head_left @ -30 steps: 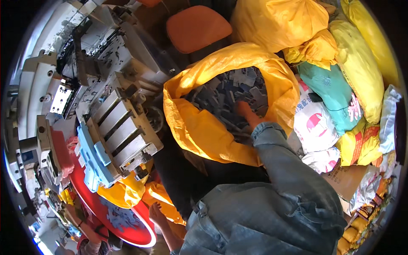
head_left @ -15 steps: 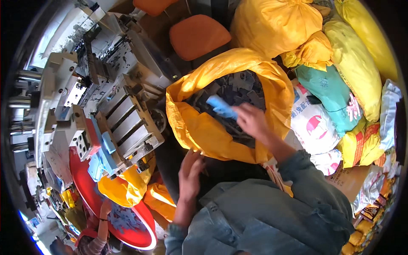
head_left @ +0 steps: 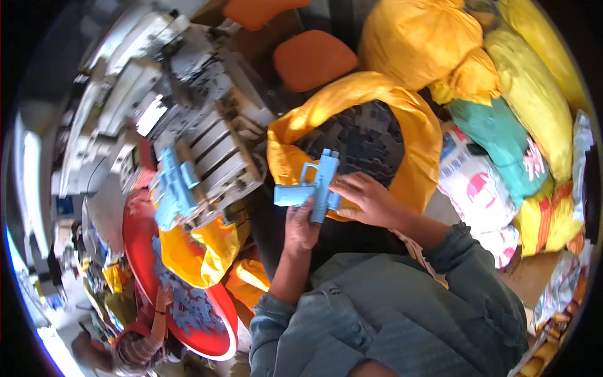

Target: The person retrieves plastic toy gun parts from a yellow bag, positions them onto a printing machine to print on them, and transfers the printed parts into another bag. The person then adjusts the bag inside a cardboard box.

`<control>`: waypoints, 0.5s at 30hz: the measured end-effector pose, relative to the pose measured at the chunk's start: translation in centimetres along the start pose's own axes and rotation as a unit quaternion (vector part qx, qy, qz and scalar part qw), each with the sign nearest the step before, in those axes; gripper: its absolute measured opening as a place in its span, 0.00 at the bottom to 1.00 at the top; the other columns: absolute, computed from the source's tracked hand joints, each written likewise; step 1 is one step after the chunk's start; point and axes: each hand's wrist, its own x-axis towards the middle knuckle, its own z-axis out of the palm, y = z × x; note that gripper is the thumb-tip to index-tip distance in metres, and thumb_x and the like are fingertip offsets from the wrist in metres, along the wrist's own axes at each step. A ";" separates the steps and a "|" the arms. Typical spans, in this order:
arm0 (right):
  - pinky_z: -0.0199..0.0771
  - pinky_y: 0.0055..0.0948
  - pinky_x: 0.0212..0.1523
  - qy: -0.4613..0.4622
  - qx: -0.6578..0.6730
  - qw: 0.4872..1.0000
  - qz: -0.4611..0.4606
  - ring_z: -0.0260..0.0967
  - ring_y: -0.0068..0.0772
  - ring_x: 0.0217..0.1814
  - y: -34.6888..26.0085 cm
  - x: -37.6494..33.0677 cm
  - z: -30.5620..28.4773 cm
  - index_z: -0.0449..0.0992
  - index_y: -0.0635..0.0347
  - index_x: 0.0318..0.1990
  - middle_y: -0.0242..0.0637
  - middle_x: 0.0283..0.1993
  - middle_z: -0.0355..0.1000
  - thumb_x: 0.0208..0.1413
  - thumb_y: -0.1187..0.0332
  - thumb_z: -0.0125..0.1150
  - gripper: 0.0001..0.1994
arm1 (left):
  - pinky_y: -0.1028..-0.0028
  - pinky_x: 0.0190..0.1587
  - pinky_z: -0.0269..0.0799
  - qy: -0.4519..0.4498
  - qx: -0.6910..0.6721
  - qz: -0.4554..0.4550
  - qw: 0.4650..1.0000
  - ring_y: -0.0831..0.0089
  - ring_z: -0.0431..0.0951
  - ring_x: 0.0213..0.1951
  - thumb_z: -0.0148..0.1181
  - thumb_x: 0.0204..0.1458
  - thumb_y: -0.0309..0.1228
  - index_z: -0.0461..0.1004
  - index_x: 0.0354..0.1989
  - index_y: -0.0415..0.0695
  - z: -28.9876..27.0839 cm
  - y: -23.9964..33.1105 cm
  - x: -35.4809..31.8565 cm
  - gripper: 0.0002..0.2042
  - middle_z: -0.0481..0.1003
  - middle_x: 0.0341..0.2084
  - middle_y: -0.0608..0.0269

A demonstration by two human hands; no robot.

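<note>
A light blue plastic part (head_left: 311,185), shaped like a toy pistol, is held in front of me by both hands. My left hand (head_left: 300,227) grips its lower left end from below. My right hand (head_left: 364,200) holds its right side with the fingers on the body. Just beyond it stands an open yellow sack (head_left: 414,135) filled with several dark grey plastic pieces (head_left: 367,138).
A grey machine (head_left: 207,151) with slotted trays stands at the left, with blue parts (head_left: 171,191) on it. A red round tub (head_left: 141,242) holds several blue pieces. Full yellow, teal and white sacks (head_left: 502,113) pile up at the right. An orange stool (head_left: 314,60) is behind.
My right hand has come out of the yellow sack with the blue part and brought it toward me. My left hand has risen and taken hold of it too.
</note>
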 end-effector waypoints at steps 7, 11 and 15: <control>0.68 0.38 0.47 0.021 -0.026 0.998 -0.050 0.66 0.47 0.45 -2.2 2.0 1.2 0.68 0.60 0.52 0.45 0.45 0.67 0.43 0.69 0.63 0.25 | 0.73 0.45 0.71 0.020 0.032 0.009 0.999 0.71 0.72 0.45 0.53 0.55 0.27 0.62 0.54 0.40 1.3 3.5 -3.6 0.18 0.70 0.45 0.62; 0.65 0.35 0.52 0.049 0.178 0.980 0.075 0.67 0.42 0.51 -0.6 3.4 -1.4 0.69 0.64 0.50 0.49 0.50 0.68 0.45 0.73 0.59 0.21 | 0.74 0.42 0.69 0.131 0.486 0.355 0.788 0.71 0.74 0.38 0.56 0.52 0.28 0.76 0.36 0.37 0.4 10.2 -7.7 0.07 0.76 0.29 0.59; 0.57 0.32 0.60 0.035 0.477 0.877 0.038 0.58 0.31 0.61 -0.3 6.7 -2.9 0.60 0.68 0.58 0.46 0.59 0.60 0.56 0.76 0.49 0.21 | 0.60 0.51 0.60 0.311 0.648 0.572 0.396 0.53 0.70 0.44 0.52 0.50 0.25 0.70 0.43 0.38 -1.8 20.3 -6.2 0.11 0.72 0.40 0.53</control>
